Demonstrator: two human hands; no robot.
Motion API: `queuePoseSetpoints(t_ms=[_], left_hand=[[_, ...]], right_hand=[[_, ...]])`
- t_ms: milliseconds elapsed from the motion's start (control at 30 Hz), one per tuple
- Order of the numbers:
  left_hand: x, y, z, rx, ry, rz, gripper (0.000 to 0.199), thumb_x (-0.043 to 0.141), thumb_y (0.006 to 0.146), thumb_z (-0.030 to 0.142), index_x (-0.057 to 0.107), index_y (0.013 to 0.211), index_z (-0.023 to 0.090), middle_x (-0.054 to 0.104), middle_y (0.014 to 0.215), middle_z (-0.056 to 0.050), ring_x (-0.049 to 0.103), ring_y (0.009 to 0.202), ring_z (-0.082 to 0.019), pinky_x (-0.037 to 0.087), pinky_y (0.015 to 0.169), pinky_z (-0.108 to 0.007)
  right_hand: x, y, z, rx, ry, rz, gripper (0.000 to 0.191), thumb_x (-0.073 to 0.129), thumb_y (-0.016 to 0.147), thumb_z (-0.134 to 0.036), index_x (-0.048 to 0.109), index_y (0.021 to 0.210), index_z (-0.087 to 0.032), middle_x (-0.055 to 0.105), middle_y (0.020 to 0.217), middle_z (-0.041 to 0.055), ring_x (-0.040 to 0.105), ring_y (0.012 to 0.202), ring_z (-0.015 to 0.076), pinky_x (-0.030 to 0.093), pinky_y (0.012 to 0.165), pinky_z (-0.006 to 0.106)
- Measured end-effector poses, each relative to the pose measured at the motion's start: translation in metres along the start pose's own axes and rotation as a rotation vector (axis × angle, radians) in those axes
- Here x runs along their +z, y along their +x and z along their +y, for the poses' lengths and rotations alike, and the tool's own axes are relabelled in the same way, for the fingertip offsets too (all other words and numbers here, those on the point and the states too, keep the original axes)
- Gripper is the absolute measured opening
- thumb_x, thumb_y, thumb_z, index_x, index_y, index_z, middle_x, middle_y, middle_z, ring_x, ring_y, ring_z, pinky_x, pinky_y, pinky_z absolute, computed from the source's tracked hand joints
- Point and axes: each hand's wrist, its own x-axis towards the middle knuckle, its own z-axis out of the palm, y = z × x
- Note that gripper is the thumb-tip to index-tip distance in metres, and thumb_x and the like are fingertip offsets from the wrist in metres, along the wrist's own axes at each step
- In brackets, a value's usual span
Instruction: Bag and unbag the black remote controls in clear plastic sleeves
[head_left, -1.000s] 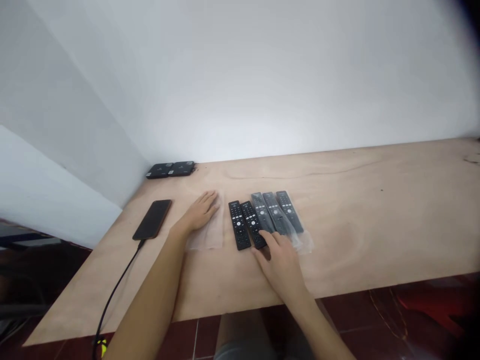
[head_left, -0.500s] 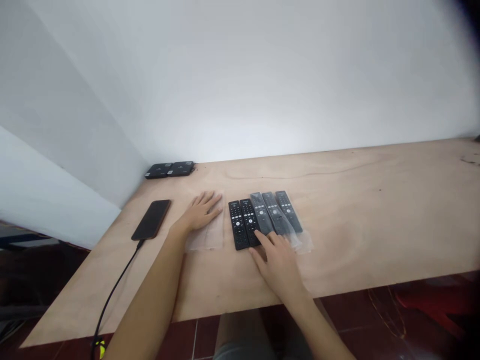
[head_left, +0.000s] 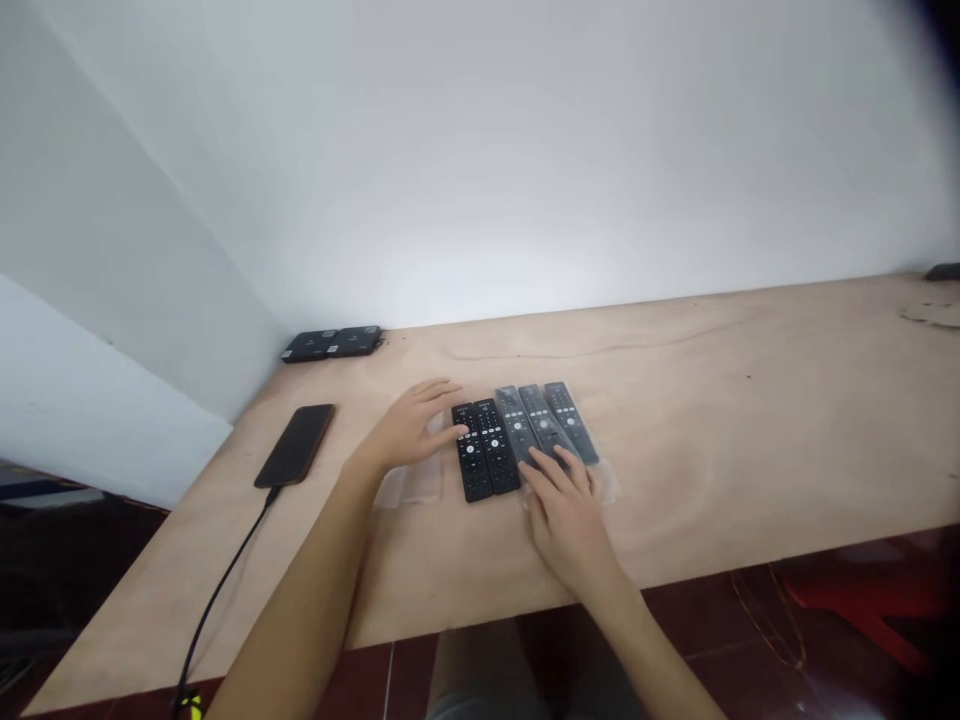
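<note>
Several black remote controls lie side by side on the wooden table. The two on the left, a bare remote control (head_left: 470, 465) and its neighbour (head_left: 497, 455), show glossy buttons. To their right, further remotes (head_left: 517, 425) sit in clear plastic sleeves. My left hand (head_left: 415, 425) is open, its thumb over the leftmost remote and its fingers near that remote's top end. Under its palm lies a flat clear plastic sleeve (head_left: 409, 485). My right hand (head_left: 568, 515) rests with fingers apart on the lower ends of the sleeved remotes, holding nothing.
A phone (head_left: 295, 446) with a black cable (head_left: 225, 590) plugged in lies on the left of the table (head_left: 720, 450). Two flat black boxes (head_left: 355, 341) stand in the back left corner by the wall. A red object (head_left: 855, 605) is below the front edge at right.
My left hand has moved right, off most of the flat sleeve, to the leftmost remote. My right hand has shifted right, from the bare remotes to the sleeved ones.
</note>
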Motion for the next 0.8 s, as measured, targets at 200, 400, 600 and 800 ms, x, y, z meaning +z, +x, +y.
queuePoseSetpoints(t_ms=[200, 400, 600, 800], left_hand=[[0.011, 0.006, 0.020, 0.061, -0.074, -0.113, 0.060, 0.073, 0.101, 0.065, 0.073, 0.150, 0.030, 0.072, 0.151, -0.013, 0.067, 0.140, -0.038, 0.049, 0.124, -0.057], [0.025, 0.008, 0.022, 0.093, -0.116, -0.209, 0.072, 0.086, 0.089, 0.068, 0.074, 0.150, 0.031, 0.064, 0.162, -0.015, 0.061, 0.150, -0.042, 0.050, 0.126, -0.059], [0.026, 0.006, 0.015, 0.096, -0.180, -0.213, 0.062, 0.085, 0.095, 0.059, 0.074, 0.150, 0.033, 0.064, 0.165, -0.013, 0.058, 0.155, -0.039, 0.048, 0.129, -0.058], [0.025, 0.006, 0.013, 0.069, -0.226, -0.240, 0.059, 0.083, 0.097, 0.056, 0.073, 0.151, 0.033, 0.061, 0.168, -0.012, 0.056, 0.157, -0.038, 0.046, 0.131, -0.058]], right_hand=[[-0.006, -0.003, -0.006, 0.040, -0.020, 0.044, 0.025, 0.059, 0.112, -0.026, 0.080, 0.125, -0.029, 0.079, 0.141, 0.0086, 0.062, 0.131, 0.0394, 0.042, 0.110, 0.061], [-0.010, -0.004, -0.005, 0.051, -0.012, 0.052, 0.025, 0.059, 0.113, -0.029, 0.078, 0.097, -0.025, 0.080, 0.108, 0.0095, 0.066, 0.115, 0.0356, 0.046, 0.099, 0.054], [-0.007, -0.008, -0.002, 0.126, 0.110, 0.021, 0.026, 0.060, 0.112, -0.036, 0.073, 0.130, -0.022, 0.073, 0.118, 0.0134, 0.073, 0.099, 0.0314, 0.060, 0.085, 0.046], [-0.005, -0.016, 0.002, 0.121, 0.078, 0.017, 0.042, 0.063, 0.109, -0.036, 0.064, 0.149, -0.023, 0.075, 0.128, 0.0159, 0.072, 0.115, 0.0389, 0.061, 0.097, 0.055]])
